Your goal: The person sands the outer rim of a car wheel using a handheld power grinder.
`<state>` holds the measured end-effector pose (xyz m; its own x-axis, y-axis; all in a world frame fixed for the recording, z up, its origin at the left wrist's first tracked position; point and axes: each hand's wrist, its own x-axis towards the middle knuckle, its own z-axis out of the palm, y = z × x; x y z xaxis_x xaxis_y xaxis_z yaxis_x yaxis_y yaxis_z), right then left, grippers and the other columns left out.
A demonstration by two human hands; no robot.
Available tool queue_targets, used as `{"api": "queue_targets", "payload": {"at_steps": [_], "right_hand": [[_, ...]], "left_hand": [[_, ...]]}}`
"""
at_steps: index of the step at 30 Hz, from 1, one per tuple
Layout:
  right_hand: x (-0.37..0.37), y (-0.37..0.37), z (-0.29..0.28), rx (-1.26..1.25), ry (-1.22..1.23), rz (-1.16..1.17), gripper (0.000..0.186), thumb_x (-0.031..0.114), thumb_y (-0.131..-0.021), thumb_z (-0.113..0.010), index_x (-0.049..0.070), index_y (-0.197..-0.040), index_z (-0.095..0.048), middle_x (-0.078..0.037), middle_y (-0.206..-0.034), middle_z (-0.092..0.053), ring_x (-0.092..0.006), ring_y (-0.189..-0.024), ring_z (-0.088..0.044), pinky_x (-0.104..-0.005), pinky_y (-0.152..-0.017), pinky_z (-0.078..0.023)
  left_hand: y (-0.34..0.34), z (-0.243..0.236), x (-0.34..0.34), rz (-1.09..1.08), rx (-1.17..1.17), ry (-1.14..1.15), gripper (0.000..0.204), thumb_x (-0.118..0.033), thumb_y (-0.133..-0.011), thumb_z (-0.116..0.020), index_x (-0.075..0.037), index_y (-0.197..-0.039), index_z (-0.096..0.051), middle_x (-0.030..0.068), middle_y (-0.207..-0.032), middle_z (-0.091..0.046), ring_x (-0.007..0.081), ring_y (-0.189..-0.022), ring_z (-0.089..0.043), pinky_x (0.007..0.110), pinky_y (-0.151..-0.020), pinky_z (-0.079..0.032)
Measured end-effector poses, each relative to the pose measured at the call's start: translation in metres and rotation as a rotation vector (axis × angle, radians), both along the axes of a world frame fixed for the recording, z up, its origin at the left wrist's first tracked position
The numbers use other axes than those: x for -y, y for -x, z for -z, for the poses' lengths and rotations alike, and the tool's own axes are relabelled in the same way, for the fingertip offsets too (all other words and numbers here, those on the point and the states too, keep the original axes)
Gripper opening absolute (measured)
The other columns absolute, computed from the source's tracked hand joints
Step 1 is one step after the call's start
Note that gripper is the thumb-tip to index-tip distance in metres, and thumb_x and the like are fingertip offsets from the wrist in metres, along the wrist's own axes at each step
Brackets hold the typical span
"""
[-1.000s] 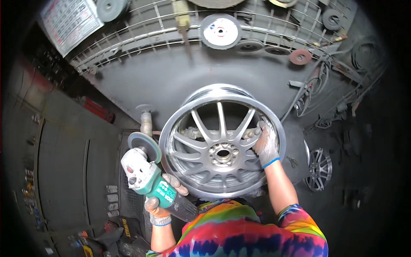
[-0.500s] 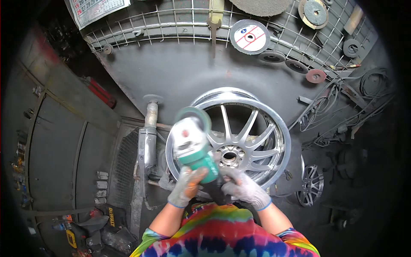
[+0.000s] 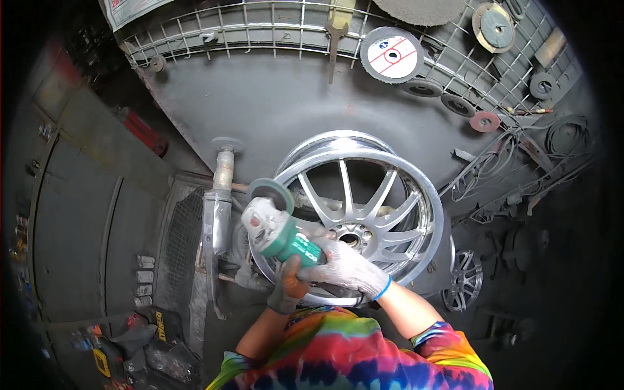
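An angle grinder [image 3: 272, 234], white-headed with a green body, is held over the left side of a silver multi-spoke wheel [image 3: 416, 261]. Its disc [image 3: 275, 194], slightly blurred, is by the rim's upper left. My left hand [image 3: 288, 285], in a dirty glove with orange on it, is closed on the grinder's body. My right hand [image 3: 344, 271], in a pale knit glove, wraps around the same body and hides part of the wheel's hub and the tool. The wheel rests on a metal fixture, with a cylindrical metal post [image 3: 217, 222] to its left.
A wire rack [image 3: 273, 31] with grinding discs and a wrench lines the back of the grey bench [image 3: 253, 97]. Coiled cables [image 3: 560, 133] hang at right. A second wheel [image 3: 463, 279] stands lower right. A red object [image 3: 143, 130] and cluttered tools lie at left.
The grinder has moved from left of the wheel to over its left side. My right hand has left the rim's right side and now holds the grinder alongside my left.
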<state>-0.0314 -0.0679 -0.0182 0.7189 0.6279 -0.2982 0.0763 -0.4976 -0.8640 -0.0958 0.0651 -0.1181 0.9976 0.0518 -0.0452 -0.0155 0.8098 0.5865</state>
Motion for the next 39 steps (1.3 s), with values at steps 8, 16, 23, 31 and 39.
{"api": "queue_targets", "payload": {"at_steps": [8, 16, 23, 31, 39], "right_hand": [[0.029, -0.009, 0.005, -0.151, -0.160, 0.163, 0.046, 0.018, -0.079, -0.074, 0.002, -0.120, -0.062, -0.010, -0.108, -0.065, -0.0171, -0.095, -0.062, -0.0334, -0.087, -0.050], [0.069, 0.034, 0.069, -0.238, -0.961, 0.857, 0.044, 0.017, -0.083, -0.073, 0.002, -0.122, -0.059, -0.008, -0.107, -0.067, -0.0198, -0.098, -0.067, -0.0359, -0.086, -0.057], [0.066, 0.014, 0.055, 0.023, -0.449, 0.558, 0.049, 0.009, -0.077, -0.077, 0.003, -0.123, -0.061, -0.006, -0.115, -0.067, -0.0169, -0.102, -0.063, -0.0330, -0.091, -0.050], [0.044, -0.008, 0.035, -0.019, -0.279, 0.219, 0.052, 0.017, -0.077, -0.078, 0.002, -0.123, -0.060, -0.011, -0.108, -0.068, -0.0167, -0.098, -0.063, -0.0354, -0.089, -0.050], [0.060, -0.006, 0.040, -0.005, -0.337, 0.339, 0.040, 0.009, -0.078, -0.074, 0.001, -0.116, -0.063, -0.006, -0.104, -0.069, -0.0135, -0.093, -0.061, -0.0321, -0.086, -0.051]], "left_hand": [[-0.030, -0.019, 0.014, 0.107, -0.166, -0.102, 0.041, -0.020, -0.090, -0.070, -0.002, -0.124, -0.056, 0.0079, -0.112, -0.066, 0.0187, -0.097, -0.065, 0.031, -0.083, -0.055], [-0.104, -0.081, 0.061, 0.687, 0.164, -0.561, 0.054, -0.020, -0.081, -0.079, -0.003, -0.127, -0.056, 0.0067, -0.115, -0.064, 0.0122, -0.100, -0.059, 0.031, -0.088, -0.051], [-0.074, -0.071, 0.044, 0.482, 0.081, -0.391, 0.059, -0.003, -0.072, -0.082, -0.004, -0.126, -0.059, 0.0046, -0.115, -0.066, 0.0133, -0.100, -0.063, 0.032, -0.088, -0.053], [-0.047, -0.044, 0.030, 0.246, -0.004, -0.187, 0.062, -0.039, -0.084, -0.075, 0.000, -0.127, -0.054, 0.0147, -0.115, -0.066, 0.0235, -0.092, -0.068, 0.036, -0.081, -0.057], [-0.069, -0.039, 0.045, 0.286, -0.079, -0.257, 0.047, -0.008, -0.081, -0.078, -0.001, -0.123, -0.057, 0.0073, -0.107, -0.067, 0.0167, -0.090, -0.065, 0.032, -0.079, -0.055]]}}
